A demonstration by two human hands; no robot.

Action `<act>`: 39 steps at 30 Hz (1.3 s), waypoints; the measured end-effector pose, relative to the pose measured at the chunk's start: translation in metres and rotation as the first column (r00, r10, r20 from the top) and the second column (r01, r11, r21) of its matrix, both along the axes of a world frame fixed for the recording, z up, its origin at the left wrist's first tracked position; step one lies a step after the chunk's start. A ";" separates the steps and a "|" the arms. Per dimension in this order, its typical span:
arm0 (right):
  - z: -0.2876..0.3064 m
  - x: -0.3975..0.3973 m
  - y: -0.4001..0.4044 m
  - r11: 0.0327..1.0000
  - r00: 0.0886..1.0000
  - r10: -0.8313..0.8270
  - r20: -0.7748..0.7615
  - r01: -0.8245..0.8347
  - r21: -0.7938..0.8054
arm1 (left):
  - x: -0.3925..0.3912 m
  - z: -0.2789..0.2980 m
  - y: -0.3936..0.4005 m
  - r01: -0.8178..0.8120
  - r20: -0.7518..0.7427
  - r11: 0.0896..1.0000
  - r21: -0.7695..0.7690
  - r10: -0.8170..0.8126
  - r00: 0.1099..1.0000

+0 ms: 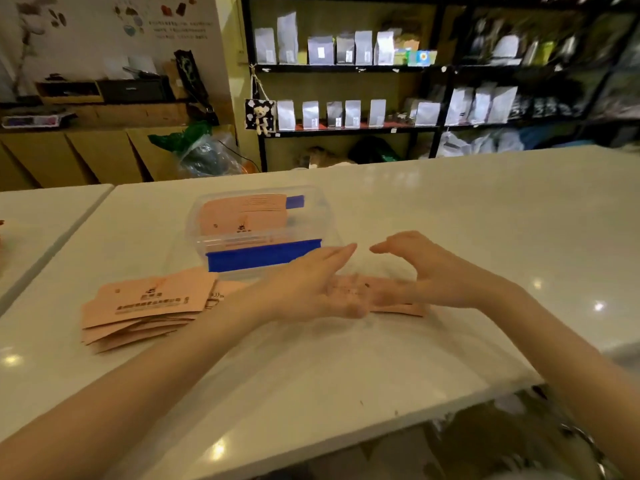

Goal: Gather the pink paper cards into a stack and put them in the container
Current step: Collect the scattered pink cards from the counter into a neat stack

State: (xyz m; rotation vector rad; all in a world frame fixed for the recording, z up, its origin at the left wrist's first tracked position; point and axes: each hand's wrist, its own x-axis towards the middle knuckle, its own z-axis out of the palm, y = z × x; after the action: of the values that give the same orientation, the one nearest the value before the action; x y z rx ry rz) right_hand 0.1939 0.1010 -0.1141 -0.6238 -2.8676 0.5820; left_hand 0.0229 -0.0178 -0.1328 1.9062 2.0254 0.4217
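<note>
White table (450, 209): clear container (258, 230) holds pink cards (244, 214); loose stack (145, 306) beside.

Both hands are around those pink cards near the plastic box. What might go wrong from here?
1. The left hand and right hand are open around blurred cards; some may slip out unsquared.
2. The pile at left is fanned loosely, so a sleeve or arm could scatter it.
3. The container already holds cards, so a crooked stack might catch on its rim.
</note>
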 end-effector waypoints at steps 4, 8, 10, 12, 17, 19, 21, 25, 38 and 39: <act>-0.025 0.008 0.007 0.991 0.994 -0.011 0.110 -0.003 0.131 | 0.006 -0.016 0.007 0.006 -0.114 1.000 0.004 -0.005 0.993; -0.033 0.011 0.012 0.992 0.995 -0.019 0.093 0.007 0.129 | 0.006 -0.018 0.008 0.010 -0.165 1.000 0.010 -0.008 0.986; -0.034 0.013 0.013 0.992 0.999 -0.015 0.050 0.009 0.124 | 0.007 -0.018 0.007 0.017 -0.173 0.999 0.043 -0.009 0.985; -0.034 0.014 0.012 0.994 1.000 -0.009 0.007 0.008 0.107 | 0.008 -0.018 0.006 0.033 -0.195 0.995 0.096 -0.014 0.981; -0.028 0.011 0.008 0.991 0.999 0.000 -0.051 0.006 0.132 | 0.007 -0.017 0.006 0.051 -0.219 0.987 0.155 -0.016 0.976; -0.019 0.008 0.005 0.990 0.996 0.015 -0.087 -0.003 0.140 | 0.004 -0.012 0.002 0.027 -0.191 0.985 0.171 0.007 0.982; -0.005 0.003 0.001 0.990 0.992 0.042 -0.119 -0.025 0.138 | -0.001 -0.003 -0.005 0.014 -0.142 0.979 0.205 0.016 0.990; 0.025 -0.019 -0.011 0.983 0.981 0.118 -0.151 -0.094 0.158 | -0.017 0.023 -0.029 -0.007 -0.069 0.948 0.319 0.031 0.997; 0.047 -0.147 -0.079 0.888 0.866 0.446 -0.227 -0.396 0.236 | -0.097 0.068 -0.148 -0.410 0.133 0.833 0.371 0.389 0.912; 0.044 -0.156 -0.086 0.878 0.860 0.463 -0.215 -0.412 0.243 | -0.103 0.066 -0.158 -0.441 0.149 0.830 0.343 0.415 0.898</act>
State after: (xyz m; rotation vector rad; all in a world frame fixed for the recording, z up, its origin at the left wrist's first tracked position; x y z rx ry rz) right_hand 0.0379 0.0150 -0.0701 0.1460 -2.7557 0.3982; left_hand -0.0799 -0.1754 -0.0670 1.5665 2.4640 1.0336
